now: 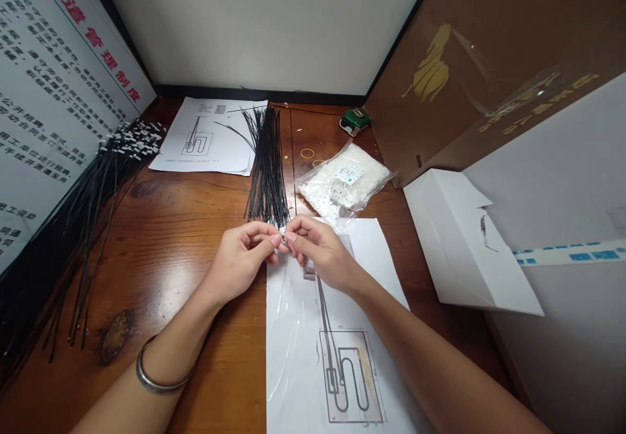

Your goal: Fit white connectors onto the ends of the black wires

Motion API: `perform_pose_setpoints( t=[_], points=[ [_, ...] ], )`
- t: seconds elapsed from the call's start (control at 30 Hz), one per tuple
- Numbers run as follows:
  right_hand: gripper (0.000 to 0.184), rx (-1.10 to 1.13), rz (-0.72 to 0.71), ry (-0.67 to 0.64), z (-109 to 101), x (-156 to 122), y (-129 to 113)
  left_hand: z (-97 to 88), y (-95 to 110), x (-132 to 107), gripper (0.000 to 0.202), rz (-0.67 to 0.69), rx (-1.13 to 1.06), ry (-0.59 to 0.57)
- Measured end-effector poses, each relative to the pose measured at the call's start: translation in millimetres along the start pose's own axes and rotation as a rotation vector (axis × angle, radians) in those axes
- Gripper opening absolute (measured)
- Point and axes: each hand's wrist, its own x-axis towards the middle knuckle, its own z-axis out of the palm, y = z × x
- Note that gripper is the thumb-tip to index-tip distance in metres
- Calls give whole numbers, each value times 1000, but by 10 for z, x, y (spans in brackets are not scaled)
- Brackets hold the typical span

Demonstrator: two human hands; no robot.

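My left hand (239, 261) and my right hand (320, 251) meet at the fingertips over the top edge of a printed drawing sheet (288, 356). Both are closed in a pinch. A tiny white piece (282, 231) shows between the fingertips; which hand bears it, and what else is pinched, is too small to make out. Just beyond the fingers lies a bundle of thin black wires (268, 167), its near ends close to my hands. A clear bag of small white pieces (345, 180) rests beyond my right hand.
At left, a bundle of black wires with white ends (132, 141) leans by a printed board (44, 95). Another drawing sheet (171, 150) lies at the back. A green tape measure (355, 121), a brown carton (440, 62) and a folded white box (454, 245) are on the right.
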Motion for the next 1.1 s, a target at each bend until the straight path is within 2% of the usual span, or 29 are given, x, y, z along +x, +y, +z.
perform_pose_setpoints(
  t=[1.1],
  points=[
    [15,-59,-10,4,5,-8,21,15,-7,-8,16,6,39,19]
  ],
)
